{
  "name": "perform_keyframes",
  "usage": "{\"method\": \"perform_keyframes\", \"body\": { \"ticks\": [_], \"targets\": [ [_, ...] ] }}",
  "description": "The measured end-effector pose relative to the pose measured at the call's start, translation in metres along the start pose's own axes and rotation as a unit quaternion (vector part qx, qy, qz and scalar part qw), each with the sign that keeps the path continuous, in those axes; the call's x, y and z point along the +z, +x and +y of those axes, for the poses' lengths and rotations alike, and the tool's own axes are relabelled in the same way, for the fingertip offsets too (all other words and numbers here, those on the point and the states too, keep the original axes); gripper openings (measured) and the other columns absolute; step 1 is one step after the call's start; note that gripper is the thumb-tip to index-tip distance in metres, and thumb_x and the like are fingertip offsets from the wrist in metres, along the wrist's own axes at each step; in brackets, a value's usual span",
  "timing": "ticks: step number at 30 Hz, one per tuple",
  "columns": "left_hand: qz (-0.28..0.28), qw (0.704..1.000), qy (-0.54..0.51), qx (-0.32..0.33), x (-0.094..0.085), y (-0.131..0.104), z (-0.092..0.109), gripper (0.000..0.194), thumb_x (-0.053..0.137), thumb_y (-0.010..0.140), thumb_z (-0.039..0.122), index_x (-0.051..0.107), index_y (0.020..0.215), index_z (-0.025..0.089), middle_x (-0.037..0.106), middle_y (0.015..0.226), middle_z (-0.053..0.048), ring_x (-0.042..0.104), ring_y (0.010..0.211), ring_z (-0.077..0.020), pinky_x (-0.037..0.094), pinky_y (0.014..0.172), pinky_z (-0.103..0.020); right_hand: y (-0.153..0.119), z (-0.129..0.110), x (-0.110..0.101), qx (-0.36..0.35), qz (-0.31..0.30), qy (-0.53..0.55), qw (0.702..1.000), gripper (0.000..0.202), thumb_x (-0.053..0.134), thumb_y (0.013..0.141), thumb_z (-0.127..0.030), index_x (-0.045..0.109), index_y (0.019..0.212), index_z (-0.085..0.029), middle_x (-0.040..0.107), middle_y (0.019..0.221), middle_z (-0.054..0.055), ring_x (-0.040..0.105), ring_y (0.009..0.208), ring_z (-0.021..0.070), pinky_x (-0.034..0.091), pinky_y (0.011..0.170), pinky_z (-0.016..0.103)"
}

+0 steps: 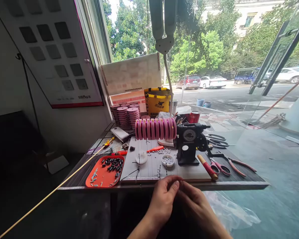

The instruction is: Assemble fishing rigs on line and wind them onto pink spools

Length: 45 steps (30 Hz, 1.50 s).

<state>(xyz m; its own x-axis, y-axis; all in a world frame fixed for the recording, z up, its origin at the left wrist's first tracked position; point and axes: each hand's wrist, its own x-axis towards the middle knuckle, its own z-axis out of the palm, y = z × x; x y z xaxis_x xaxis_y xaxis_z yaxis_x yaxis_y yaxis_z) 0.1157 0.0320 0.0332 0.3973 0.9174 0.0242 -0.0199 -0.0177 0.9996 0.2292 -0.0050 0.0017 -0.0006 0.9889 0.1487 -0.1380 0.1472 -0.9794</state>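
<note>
My left hand (163, 197) and my right hand (195, 200) meet just in front of the board's near edge, fingertips together. The fingers of both are closed in a pinch; whatever lies between them is too small or hidden to make out. Behind them, a white dish (167, 160) of small pale beads stands on the white board (149, 172). A dark strand (166, 171) hangs over the board right behind my left hand. Above, a row of pink spools (155, 129) sits on the shaft of a black hand-cranked winding machine (186, 146), with thin lines running down from them.
An orange tray (106, 182) of black and metal pieces lies left, beside a long thin stick (52, 191). Scissors (220, 167), pliers (236, 166) and a wooden-handled tool (207, 167) lie right. Stacked pink spools (123, 116) and a yellow bag (157, 103) stand behind.
</note>
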Motion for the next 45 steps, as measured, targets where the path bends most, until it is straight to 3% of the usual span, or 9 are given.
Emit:
{"method": "perform_keyframes", "body": {
  "ticks": [7, 16, 20, 26, 28, 31, 35, 40, 45],
  "targets": [
    [0.024, 1.000, 0.006, -0.006, 0.009, 0.006, 0.007, 0.018, 0.058, 0.071, 0.028, 0.068, 0.071, 0.013, 0.069, 0.072, -0.007, 0.060, 0.074, -0.0197, 0.044, 0.071, -0.028, -0.008, 0.007, 0.000, 0.011, 0.016, -0.008, 1.000, 0.035, 0.054, 0.078, -0.039, 0.060, 0.103, -0.015, 0.063, 0.087, 0.007, 0.054, 0.077, 0.0201, 0.043, 0.073, 0.031],
    [0.050, 0.999, 0.006, -0.008, 0.016, 0.018, 0.007, 0.019, 0.058, 0.070, 0.029, 0.065, 0.071, 0.011, 0.059, 0.052, -0.002, 0.053, 0.050, -0.0137, 0.042, 0.053, -0.026, -0.017, 0.026, 0.002, 0.019, 0.071, -0.046, 0.996, 0.031, 0.060, 0.069, -0.046, 0.060, 0.065, -0.016, 0.052, 0.057, 0.000, 0.044, 0.056, 0.0142, 0.040, 0.052, 0.024],
    [0.052, 0.999, -0.003, -0.005, 0.015, 0.018, 0.006, 0.018, 0.058, 0.070, 0.029, 0.064, 0.068, 0.012, 0.056, 0.050, 0.000, 0.051, 0.046, -0.0128, 0.040, 0.050, -0.026, -0.018, 0.034, 0.005, 0.030, 0.054, -0.021, 0.998, 0.034, 0.058, 0.069, -0.050, 0.057, 0.062, -0.017, 0.048, 0.055, -0.001, 0.041, 0.052, 0.0124, 0.037, 0.049, 0.023],
    [0.024, 0.998, -0.052, -0.031, 0.014, 0.016, 0.007, 0.023, 0.063, 0.066, 0.034, 0.064, 0.068, 0.011, 0.057, 0.048, 0.000, 0.051, 0.046, -0.0117, 0.040, 0.051, -0.025, -0.017, 0.036, 0.000, 0.041, -0.016, 0.062, 0.997, 0.036, 0.055, 0.072, -0.052, 0.057, 0.073, -0.016, 0.049, 0.064, 0.001, 0.044, 0.058, 0.0138, 0.039, 0.052, 0.024],
    [0.018, 0.996, -0.069, -0.044, 0.012, 0.010, 0.001, 0.028, 0.065, 0.064, 0.039, 0.064, 0.068, 0.011, 0.060, 0.053, -0.002, 0.054, 0.052, -0.0124, 0.042, 0.056, -0.025, -0.019, 0.032, -0.003, 0.050, -0.035, 0.052, 0.997, 0.037, 0.053, 0.073, -0.053, 0.057, 0.071, -0.016, 0.048, 0.062, 0.001, 0.044, 0.056, 0.0130, 0.038, 0.051, 0.024],
    [0.005, 0.987, -0.134, -0.087, 0.008, -0.006, -0.017, 0.038, 0.061, 0.065, 0.049, 0.065, 0.077, 0.013, 0.066, 0.071, -0.006, 0.059, 0.070, -0.0165, 0.044, 0.066, -0.028, -0.024, 0.021, -0.005, 0.018, 0.006, -0.049, 0.999, 0.036, 0.052, 0.075, -0.049, 0.060, 0.066, -0.016, 0.048, 0.066, 0.002, 0.047, 0.063, 0.0158, 0.040, 0.059, 0.027],
    [-0.052, 0.941, -0.298, -0.151, 0.003, -0.030, -0.044, 0.032, 0.063, 0.068, 0.042, 0.064, 0.086, 0.015, 0.067, 0.077, -0.006, 0.061, 0.068, -0.0174, 0.045, 0.063, -0.029, -0.027, 0.005, -0.004, 0.003, 0.048, -0.158, 0.986, 0.028, 0.054, 0.075, -0.042, 0.066, 0.066, -0.018, 0.047, 0.072, 0.004, 0.048, 0.073, 0.0193, 0.040, 0.068, 0.029],
    [-0.102, 0.927, -0.327, -0.150, 0.002, -0.034, -0.051, 0.030, 0.061, 0.070, 0.040, 0.064, 0.080, 0.011, 0.063, 0.057, -0.003, 0.052, 0.041, -0.0080, 0.037, 0.043, -0.020, -0.021, 0.002, 0.000, 0.030, 0.058, -0.055, 0.996, 0.024, 0.057, 0.074, -0.042, 0.065, 0.075, -0.020, 0.051, 0.073, 0.003, 0.052, 0.069, 0.0176, 0.042, 0.060, 0.026],
    [-0.064, 0.941, -0.303, -0.138, 0.002, -0.031, -0.040, 0.030, 0.064, 0.067, 0.042, 0.060, 0.075, 0.013, 0.058, 0.049, 0.002, 0.046, 0.034, -0.0049, 0.031, 0.037, -0.017, -0.008, 0.004, 0.007, 0.077, 0.010, 0.079, 0.994, 0.029, 0.062, 0.069, -0.046, 0.057, 0.065, -0.017, 0.049, 0.054, -0.002, 0.049, 0.046, 0.0111, 0.038, 0.043, 0.022]
  ]
}}
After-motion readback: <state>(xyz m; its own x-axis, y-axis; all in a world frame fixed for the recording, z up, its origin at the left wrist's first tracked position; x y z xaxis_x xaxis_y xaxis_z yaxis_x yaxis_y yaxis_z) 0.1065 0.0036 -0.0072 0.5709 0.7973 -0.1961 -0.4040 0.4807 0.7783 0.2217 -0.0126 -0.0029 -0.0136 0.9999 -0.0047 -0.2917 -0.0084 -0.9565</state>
